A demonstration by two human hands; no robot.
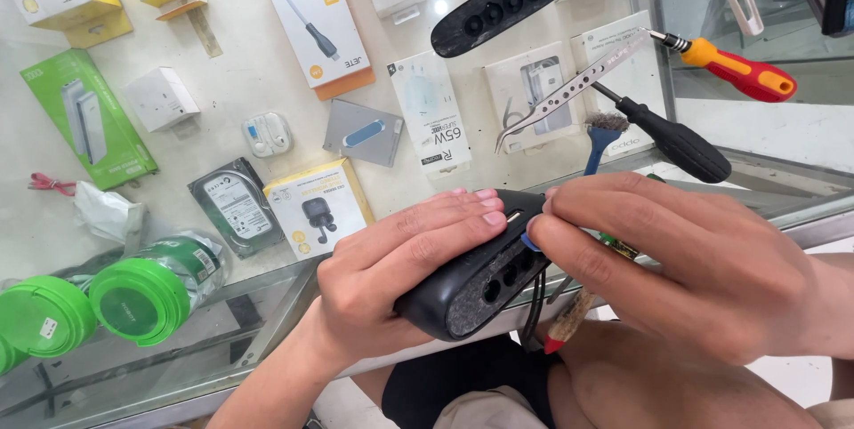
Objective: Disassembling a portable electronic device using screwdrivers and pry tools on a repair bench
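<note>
- Left hand (405,260) is wrapped around a black oval device body (471,282), fingers flat over its top, thumb under; firm grip, held at the glass counter's near edge (267,304), partly over the person's lap.
- The open end of the body faces the camera: grey felt-like face with three round holes, dark cable hanging below it.
- Right hand (685,260) is pinched closed at the body's upper rim, just right of the left fingertips. Something small and blue (530,241) sits at the pinch; can't tell what it is. A thin pale sliver shows at the seam there too.
- Judgement: teardown or refit step at the end-face seam. The next move needs a steady left-hand clamp and fine fingertip control at the rim, without tugging the cable.
- A red-tipped brush handle (569,322) lies below the right hand.
- Beyond the right hand: matching black end plate (503,2) with holes, tweezers (574,87), black-handled screwdriver (672,137), orange-red screwdriver (734,69), blue brush (603,136).
- Containers: the glass display case (222,64) under and beyond the left hand holds boxed chargers, a green power-bank box (84,118), a hard drive (233,205), an earbud box (318,207), green tubs (147,291). The contents of the boxes aren't visible.
</note>
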